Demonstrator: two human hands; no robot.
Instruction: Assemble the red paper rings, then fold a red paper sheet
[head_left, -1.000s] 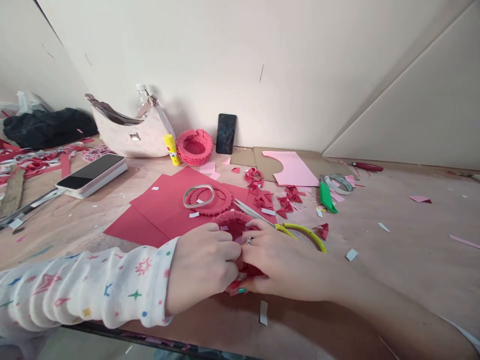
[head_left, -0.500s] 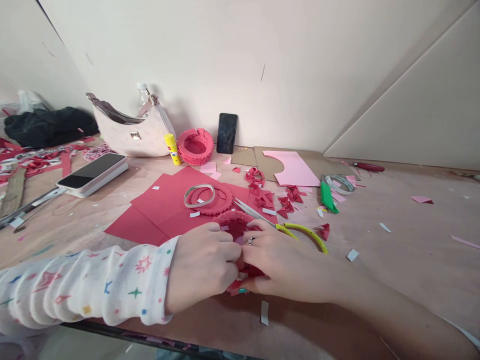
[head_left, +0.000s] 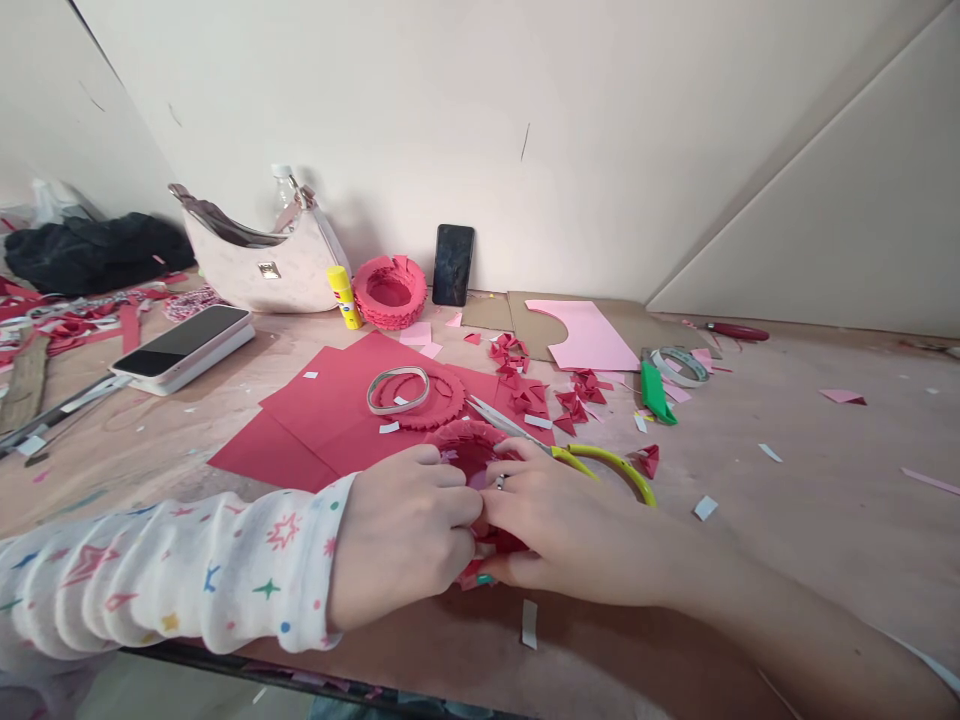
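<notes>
In the head view, the left hand (head_left: 401, 530) and the right hand (head_left: 570, 530) meet near the front edge of the tabletop (head_left: 825, 520). Both are curled closed, their fingers pinching a round red paper piece (head_left: 471, 450) between them. Its hollow top shows above the fingers, and more red paper pokes out below them. A white sleeve (head_left: 187, 570) with coloured stars covers the left arm, and a ring (head_left: 499, 481) sits on a right-hand finger.

Just beyond the hands, yellow-handled scissors (head_left: 600, 465) lie with their blades pointing back-left. Behind them, a scalloped red paper disc (head_left: 442, 402) and a looped paper strip (head_left: 397, 390) rest on overlapping red card sheets (head_left: 300, 440). Small red paper triangles (head_left: 577, 390) are scattered to the right of the sheets.

Along the back edge stand a pale handbag (head_left: 262, 265), a yellow glue stick (head_left: 341, 297), a red paper bowl (head_left: 390, 292) and an upright phone (head_left: 453, 265). Towards the back right corner, a pink paper sheet (head_left: 585, 335) lies on cardboard (head_left: 487, 315), near a green strip (head_left: 656, 392) and a tape roll (head_left: 679, 365). A black cloth (head_left: 97, 245) lies at the back left corner.
</notes>
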